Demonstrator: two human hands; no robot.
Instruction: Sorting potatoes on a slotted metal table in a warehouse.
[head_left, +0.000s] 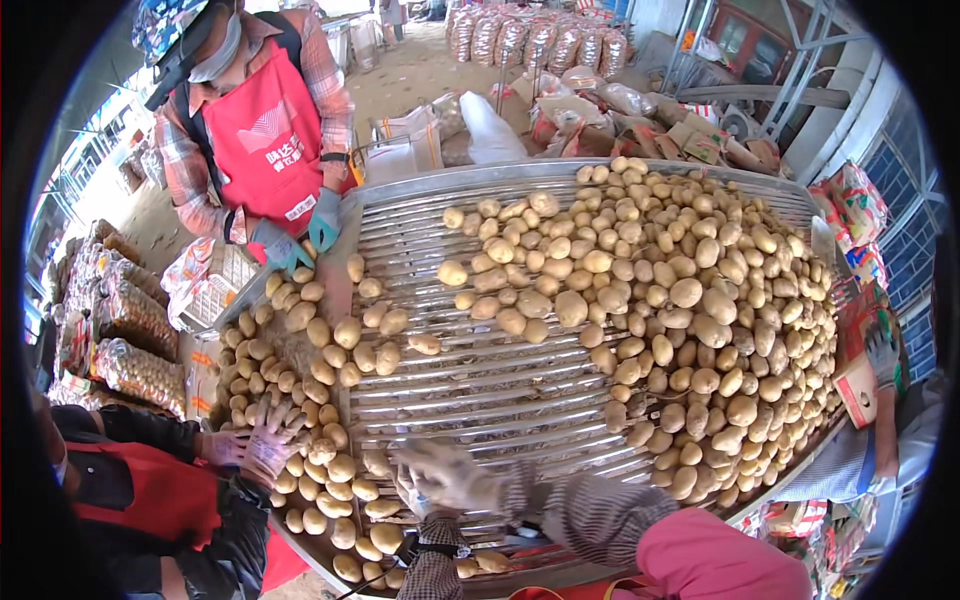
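Both of my hands, in pale work gloves, are close together over the slatted metal sorting table (465, 390). My right hand (450, 472), blurred, crosses above my left; whether it holds anything cannot be told. Partly covered by it, my left hand (412, 491) lies beside potatoes at the left edge of the slats, its fingers mostly hidden. A potato (377, 463) sits just left of my hands. A large heap of potatoes (697, 322) covers the right side of the table. More potatoes (319, 450) fill the tray section at the left.
A co-worker in a red apron (259, 135) works at the far left corner with teal gloves. Another co-worker's gloved hands (266, 442) rest over the left potatoes. At the right, a third person's gloved hand (881, 352) is near a cardboard box (859, 390). Filled sacks (139, 371) stand left.
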